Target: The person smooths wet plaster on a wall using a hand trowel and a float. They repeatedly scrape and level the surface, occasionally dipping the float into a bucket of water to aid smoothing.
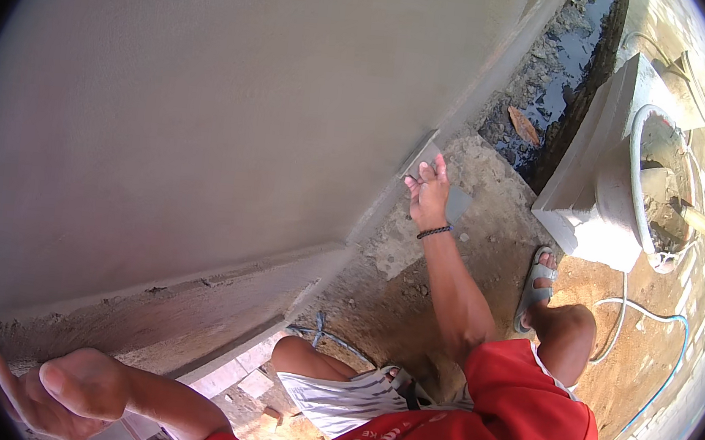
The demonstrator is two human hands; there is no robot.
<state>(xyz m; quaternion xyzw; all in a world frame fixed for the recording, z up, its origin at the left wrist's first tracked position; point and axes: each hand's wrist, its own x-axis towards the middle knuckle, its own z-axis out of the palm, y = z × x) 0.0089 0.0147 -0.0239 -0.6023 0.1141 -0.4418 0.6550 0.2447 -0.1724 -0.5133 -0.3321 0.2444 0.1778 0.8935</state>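
Observation:
My right hand is closed on a flat grey trowel, whose edge meets the base of the smooth grey plastered wall, right of centre; its handle is hidden by the hand. My left hand is open at the lower left, palm upward and fingers loosely bent, beside a rough ledge along the wall's bottom, with nothing visible in it.
A muddy trench with water runs beside the wall. At the right are a pale concrete block, a bucket with mortar and a wooden-handled tool, and hoses. My bent legs and sandaled foot are below.

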